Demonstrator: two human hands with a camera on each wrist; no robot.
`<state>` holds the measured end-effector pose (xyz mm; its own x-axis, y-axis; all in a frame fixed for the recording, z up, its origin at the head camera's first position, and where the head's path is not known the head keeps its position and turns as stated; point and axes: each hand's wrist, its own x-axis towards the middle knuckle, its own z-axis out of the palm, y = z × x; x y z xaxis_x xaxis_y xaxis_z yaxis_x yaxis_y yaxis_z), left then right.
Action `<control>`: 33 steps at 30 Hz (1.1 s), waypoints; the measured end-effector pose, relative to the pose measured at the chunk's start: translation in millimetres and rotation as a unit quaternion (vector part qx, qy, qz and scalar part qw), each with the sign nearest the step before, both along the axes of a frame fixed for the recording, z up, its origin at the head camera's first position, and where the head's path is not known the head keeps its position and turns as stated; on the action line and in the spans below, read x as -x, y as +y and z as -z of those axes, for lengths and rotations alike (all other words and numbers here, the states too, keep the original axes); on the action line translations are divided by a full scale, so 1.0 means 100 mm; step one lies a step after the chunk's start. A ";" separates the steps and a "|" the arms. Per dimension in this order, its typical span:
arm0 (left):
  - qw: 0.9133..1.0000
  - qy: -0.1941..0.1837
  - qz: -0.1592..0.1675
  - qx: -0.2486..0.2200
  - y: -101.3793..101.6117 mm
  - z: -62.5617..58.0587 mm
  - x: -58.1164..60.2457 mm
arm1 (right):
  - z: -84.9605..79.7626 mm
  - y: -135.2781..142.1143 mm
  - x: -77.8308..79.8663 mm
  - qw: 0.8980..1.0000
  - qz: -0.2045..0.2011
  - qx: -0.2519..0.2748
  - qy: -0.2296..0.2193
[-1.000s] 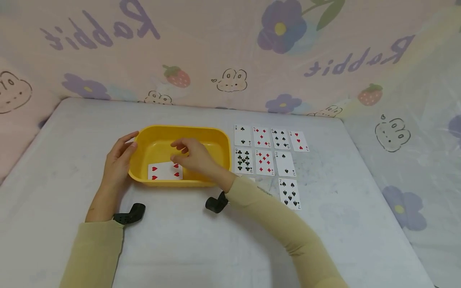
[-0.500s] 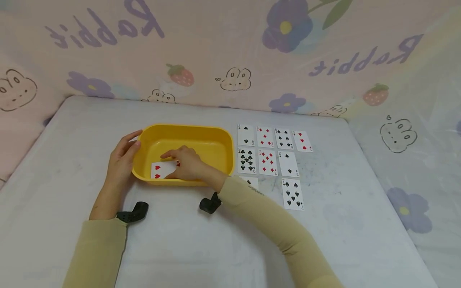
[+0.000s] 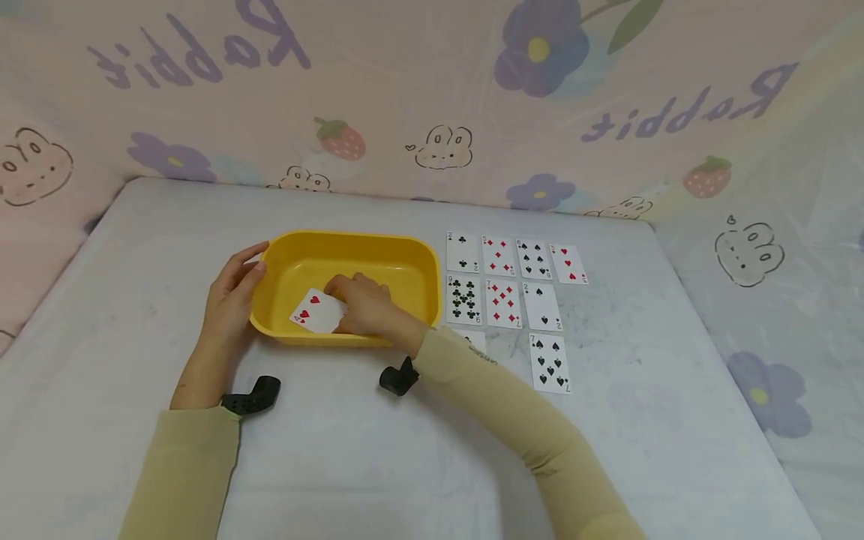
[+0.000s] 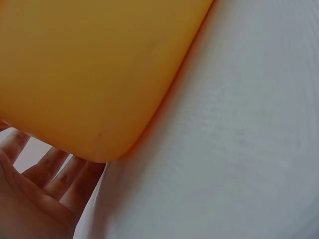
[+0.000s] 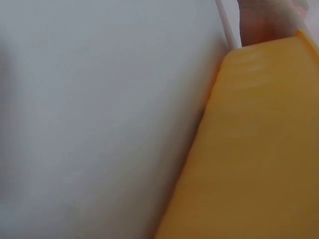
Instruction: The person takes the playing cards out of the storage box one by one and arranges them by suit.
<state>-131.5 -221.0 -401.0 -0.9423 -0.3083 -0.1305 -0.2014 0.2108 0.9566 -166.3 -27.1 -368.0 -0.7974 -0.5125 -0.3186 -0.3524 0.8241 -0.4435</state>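
A yellow plastic basin (image 3: pixel 351 238) stands on the table, its wall filling much of both wrist views. My right hand (image 3: pixel 370 306) reaches inside and pinches a four of hearts playing card (image 3: pixel 316 310) by its right part. The card lies slanted, its left end uncovered and its right end hidden under my fingers. At the basin's left end, my left hand (image 3: pixel 231 292) rests against the outside, with fairly straight fingers (image 4: pixel 75 184) along the wall and the thumb near the rim. The right wrist view does not show the right hand's fingers.
Right of the basin, playing cards lie face up in rows, among them a two of clubs (image 3: pixel 462 253), a nine of clubs (image 3: pixel 464 300) and a seven of spades (image 3: pixel 550 364). My right sleeve (image 3: pixel 466 367) partly covers another card (image 3: pixel 475 339). A patterned cloth (image 3: pixel 405 90) hangs behind.
My right hand has come down onto the four of hearts and taken hold of it. The card has turned from lying straight to slanted. The left hand stays at the basin.
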 end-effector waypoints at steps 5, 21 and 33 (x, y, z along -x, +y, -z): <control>1.000 0.005 0.003 0.009 0.00 -0.01 0.00 | 0.03 0.10 0.04 0.997 0.054 0.047 -0.022; 0.999 0.031 0.012 0.002 -0.02 0.01 -0.02 | -0.01 0.44 0.10 0.955 0.167 0.245 -0.013; 0.999 0.035 0.012 -0.005 -0.03 0.01 -0.01 | -0.10 0.64 0.05 0.895 0.166 0.409 -0.070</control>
